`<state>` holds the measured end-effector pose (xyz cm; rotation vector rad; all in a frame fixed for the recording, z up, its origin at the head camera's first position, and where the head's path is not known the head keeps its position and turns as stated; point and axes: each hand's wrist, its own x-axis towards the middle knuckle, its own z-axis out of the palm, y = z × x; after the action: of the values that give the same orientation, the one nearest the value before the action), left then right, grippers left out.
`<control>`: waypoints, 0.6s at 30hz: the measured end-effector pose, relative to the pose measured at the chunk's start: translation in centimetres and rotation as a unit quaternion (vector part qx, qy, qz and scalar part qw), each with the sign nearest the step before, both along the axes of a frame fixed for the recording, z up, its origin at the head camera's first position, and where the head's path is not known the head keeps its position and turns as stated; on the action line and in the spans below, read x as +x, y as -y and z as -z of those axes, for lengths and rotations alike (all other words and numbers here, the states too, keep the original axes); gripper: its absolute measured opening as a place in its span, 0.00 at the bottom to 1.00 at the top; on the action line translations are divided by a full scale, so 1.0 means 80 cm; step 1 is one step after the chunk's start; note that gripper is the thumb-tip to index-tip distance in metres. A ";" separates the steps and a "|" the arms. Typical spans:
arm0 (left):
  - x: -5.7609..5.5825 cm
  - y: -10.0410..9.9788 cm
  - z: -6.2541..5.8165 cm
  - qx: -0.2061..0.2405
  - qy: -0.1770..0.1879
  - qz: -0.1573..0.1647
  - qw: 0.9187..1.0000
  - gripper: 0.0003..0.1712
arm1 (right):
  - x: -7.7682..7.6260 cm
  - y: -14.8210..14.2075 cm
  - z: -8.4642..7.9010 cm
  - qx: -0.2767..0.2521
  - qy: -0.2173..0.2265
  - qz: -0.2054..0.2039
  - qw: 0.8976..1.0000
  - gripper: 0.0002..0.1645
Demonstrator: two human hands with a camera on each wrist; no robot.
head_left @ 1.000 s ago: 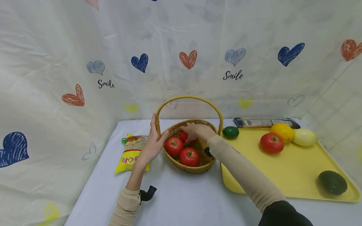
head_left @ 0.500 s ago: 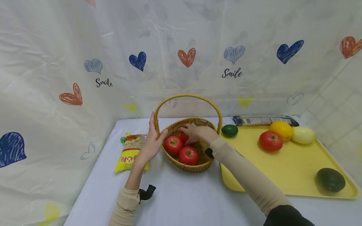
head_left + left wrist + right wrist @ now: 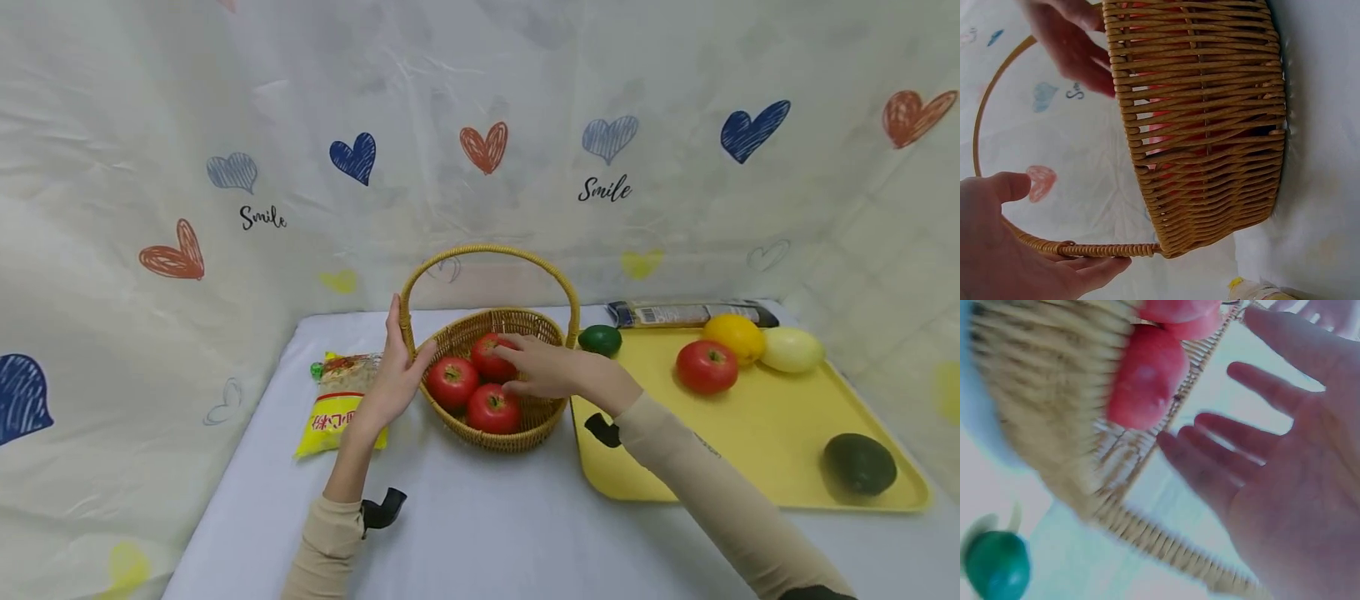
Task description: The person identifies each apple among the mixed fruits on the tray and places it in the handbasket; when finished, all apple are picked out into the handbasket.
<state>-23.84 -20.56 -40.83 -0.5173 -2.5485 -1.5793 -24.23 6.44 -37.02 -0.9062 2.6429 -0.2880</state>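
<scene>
A wicker basket (image 3: 504,442) with a tall hoop handle (image 3: 487,248) holds three red apples: one at the left (image 3: 452,383), one in front (image 3: 493,409) and one behind (image 3: 489,357). Against the left side of the handle rests my left hand (image 3: 388,385); its fingers lie straight along the outside and the thumb stands apart, also seen in the left wrist view. Over the basket's right part is my right hand (image 3: 558,367), holding nothing. Its fingers (image 3: 1235,437) are spread and apart from the apples in the right wrist view.
Right of the basket, a yellow tray (image 3: 750,433) bears a red fruit (image 3: 707,367), a yellow fruit (image 3: 733,338), a pale green one (image 3: 792,349) and an avocado (image 3: 859,464). A small green fruit (image 3: 600,340) and a long packet (image 3: 693,315) are behind; a yellow bag (image 3: 337,412) lies left.
My right hand has let go of the rear apple and drawn back up to the right, so that apple now shows. The left hand stays at the handle.
</scene>
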 end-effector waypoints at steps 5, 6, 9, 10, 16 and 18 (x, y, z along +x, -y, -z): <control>0.006 0.005 -0.009 -0.011 0.014 -0.005 1.000 0.52 | 0.042 -0.033 0.012 -0.058 -0.036 -0.026 0.997 0.31; 0.007 0.005 -0.012 -0.013 0.017 -0.005 1.000 0.51 | 0.051 -0.040 0.015 -0.065 -0.039 -0.025 0.997 0.31; 0.010 0.002 -0.018 -0.014 0.023 0.002 1.000 0.51 | 0.076 -0.063 0.020 -0.091 -0.037 -0.002 0.995 0.33; 0.010 0.001 -0.019 -0.014 0.023 0.005 1.000 0.51 | 0.083 -0.073 0.022 -0.097 -0.039 0.009 0.994 0.34; 0.003 -0.002 -0.007 -0.013 0.015 0.002 1.000 0.52 | 0.096 -0.148 0.033 -0.143 -0.075 0.080 0.984 0.40; 0.001 -0.001 -0.003 -0.014 0.009 -0.002 1.000 0.52 | 0.090 -0.179 0.039 -0.138 -0.109 0.105 0.979 0.43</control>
<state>-23.76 -20.46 -40.61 -0.5023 -2.5860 -1.5572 -17.04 20.74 -40.11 -0.7754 2.9592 -0.6550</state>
